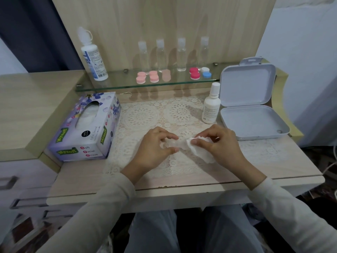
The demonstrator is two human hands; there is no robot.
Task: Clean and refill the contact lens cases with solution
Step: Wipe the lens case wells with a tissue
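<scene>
Frame centre | my left hand (155,146) pinches clear lens case (172,143) steady | my right hand (218,143) pinches tissue (201,152) to wipe it.

— What have you got there?
— My left grip (156,143) pinches a clear lens case (172,143) by one end, over the lace mat (145,114) on the desk (273,161). My right grip (217,143) presses a white tissue (198,152) against its other end.
— And around you?
— A tissue box (85,128) at my left; a small white bottle (210,108) and an open white box (251,119) at my right.
</scene>
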